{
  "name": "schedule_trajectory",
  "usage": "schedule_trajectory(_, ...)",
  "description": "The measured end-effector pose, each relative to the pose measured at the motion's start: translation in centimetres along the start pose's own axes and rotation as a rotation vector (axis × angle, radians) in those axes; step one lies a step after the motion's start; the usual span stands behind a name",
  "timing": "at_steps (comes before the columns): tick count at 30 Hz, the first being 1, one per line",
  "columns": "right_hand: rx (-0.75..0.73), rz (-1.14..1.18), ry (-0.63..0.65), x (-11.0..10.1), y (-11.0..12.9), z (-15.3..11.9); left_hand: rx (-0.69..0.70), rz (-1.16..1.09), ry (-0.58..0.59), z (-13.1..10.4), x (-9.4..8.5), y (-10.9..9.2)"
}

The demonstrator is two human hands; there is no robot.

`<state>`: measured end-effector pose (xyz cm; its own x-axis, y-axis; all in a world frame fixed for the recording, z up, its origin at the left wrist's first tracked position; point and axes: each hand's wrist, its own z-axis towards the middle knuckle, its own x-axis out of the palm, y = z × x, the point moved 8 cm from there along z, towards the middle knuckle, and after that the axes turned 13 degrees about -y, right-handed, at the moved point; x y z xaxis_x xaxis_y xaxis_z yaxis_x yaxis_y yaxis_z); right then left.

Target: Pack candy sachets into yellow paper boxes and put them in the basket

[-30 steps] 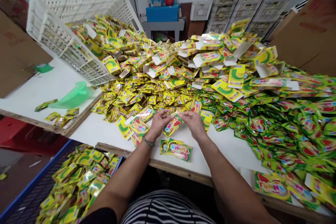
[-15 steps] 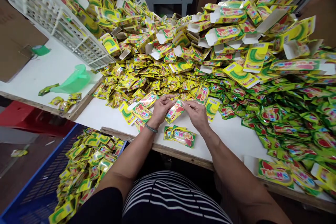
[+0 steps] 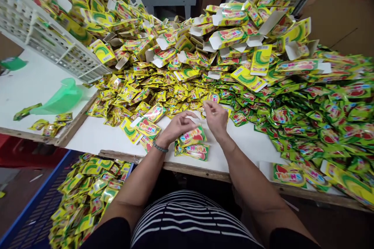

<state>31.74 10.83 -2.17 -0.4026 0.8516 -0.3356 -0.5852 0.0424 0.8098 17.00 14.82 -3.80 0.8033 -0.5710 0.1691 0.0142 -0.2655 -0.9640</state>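
A: Quick check: your L hand (image 3: 179, 126)?

B: Over the front part of the white table (image 3: 254, 148), beaded bracelet (image 3: 160, 147) on that wrist. Your fingers are bent & loosely spread, thumb nr the top edge of a TWINS pack (image 3: 193, 137). Can't tell if you've got a grip on it.

A: And that pack, pos.?

B: Printed side up, just under your L hand. From the cam it overlaps a lower pack (image 3: 200, 152) nr the table's front edge; can't tell if the two touch.

A: Your R hand (image 3: 215, 118)?

B: R of the L one & a bit farther fwd. Your fingers are curled in & bunched; can't tell if there's anything pinched in them. A yellow carton (image 3: 227, 113) is partly hidden behind it.

A: Rest of your area?

B: L of your L hand, a few loose packs (image 3: 147, 127). Ahead, yellow sachets (image 3: 163, 89) w/ open cartons (image 3: 230, 37) heaped behind. R side, green sachets (image 3: 292, 120). Far L, a tilted white crate (image 3: 31, 27) w/ packs in it, green scoop (image 3: 60, 99) nr it. Down by your L forearm, a blue crate (image 3: 41, 202) w/ a pile of packs.
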Motion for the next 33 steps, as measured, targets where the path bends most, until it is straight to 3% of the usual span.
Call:
schedule_trajectory(3,-0.061,-0.23,-0.084,-0.6,-2.1,1.5,0.029,0.26,0.28,-1.5,2.8,0.6)
schedule_trajectory(6,-0.023,-0.395,-0.009,0.4,-4.0,1.7,0.074,0.363,0.326,-1.6,3.2,1.0)
schedule_trajectory(9,0.049,-0.431,0.052,1.0,-4.6,1.6,0.083,0.276,0.164,-0.2,1.7,1.0)
schedule_trajectory(12,0.12,-0.311,0.029,0.2,-4.1,1.9,0.108,0.088,-0.211,1.5,-2.1,0.1)
schedule_trajectory(14,0.106,-0.127,0.098,0.2,-2.7,1.7,0.003,-0.056,-0.387,1.9,-4.3,0.4)
schedule_trajectory(17,-0.007,0.19,0.4,1.5,0.7,-0.1,-0.282,-0.207,-0.363,2.0,-4.8,1.7)
schedule_trajectory(20,-0.082,0.335,0.689,2.9,2.8,-2.5,-0.344,-0.199,-0.283,1.9,-4.5,2.0)
schedule_trajectory(22,-0.004,0.271,0.636,3.1,1.4,-1.9,-0.273,-0.152,-0.295,2.1,-4.8,2.0)
schedule_trajectory(24,0.104,0.035,0.411,2.3,-1.6,-0.3,-0.173,-0.093,-0.353,2.3,-5.4,1.9)
schedule_trajectory(26,0.11,-0.268,0.251,1.4,-3.8,0.8,-0.068,-0.013,-0.419,2.6,-6.0,1.7)
schedule_trajectory(29,0.02,-0.504,0.284,2.1,-5.0,0.7,0.031,0.132,-0.466,2.8,-6.6,1.5)
schedule_trajectory(33,0.065,-0.436,0.334,2.7,-5.5,0.2,0.025,0.126,-0.499,2.8,-7.3,1.6)
